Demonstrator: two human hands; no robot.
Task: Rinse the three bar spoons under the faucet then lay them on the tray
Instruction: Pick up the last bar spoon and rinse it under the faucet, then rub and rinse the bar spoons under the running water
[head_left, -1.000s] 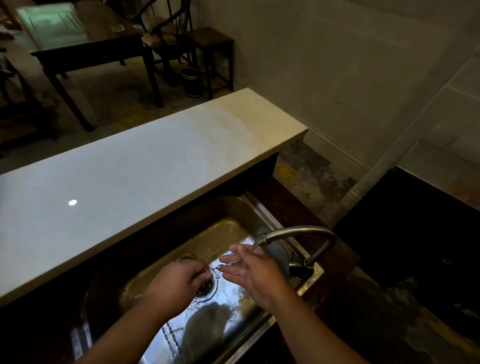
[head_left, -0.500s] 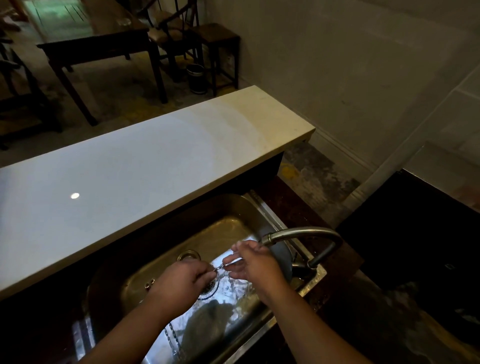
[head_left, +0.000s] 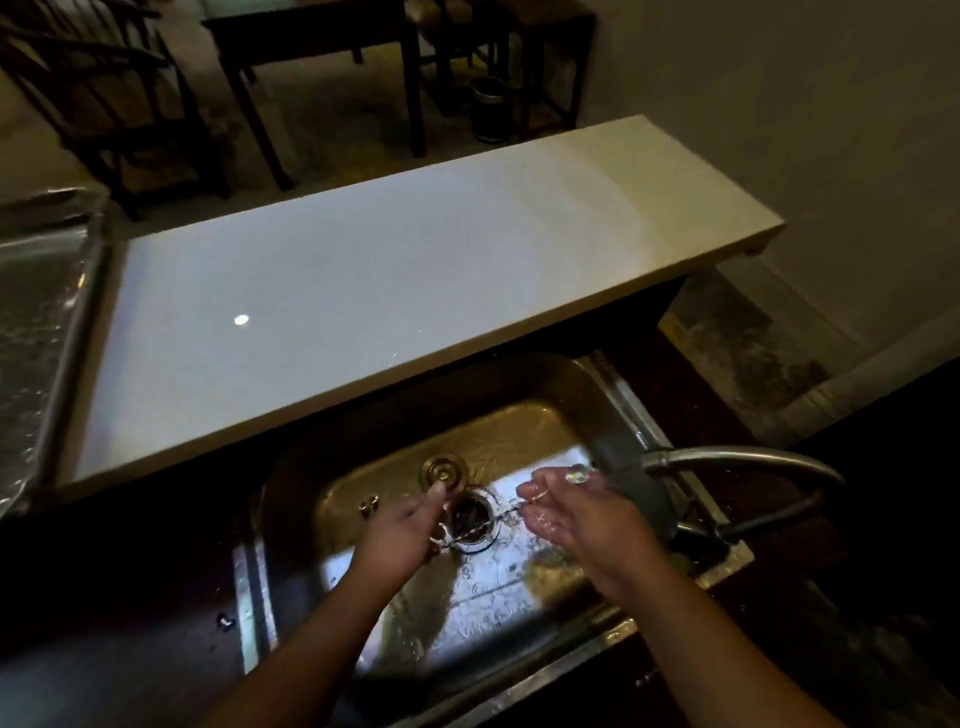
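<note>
A thin twisted bar spoon (head_left: 488, 522) stretches over the drain of the steel sink (head_left: 540, 415). My left hand (head_left: 405, 535) grips its lower end. My right hand (head_left: 576, 514) holds the upper end, where a shiny bowl shows above the fingers under the faucet (head_left: 737, 462) spout. Water wets my right hand and the sink floor. A metal tray (head_left: 47, 312) sits at the far left on the counter. I cannot tell how many spoons my hands hold.
A long white countertop (head_left: 389, 291) runs behind the sink. A brass drain plug (head_left: 444, 470) lies beside the open drain. Dark wooden tables and chairs (head_left: 119, 98) stand beyond the counter. The wall is to the right.
The camera has swung left and down, bringing the tray into view. My hands have drawn further apart along the spoon, still over the drain.
</note>
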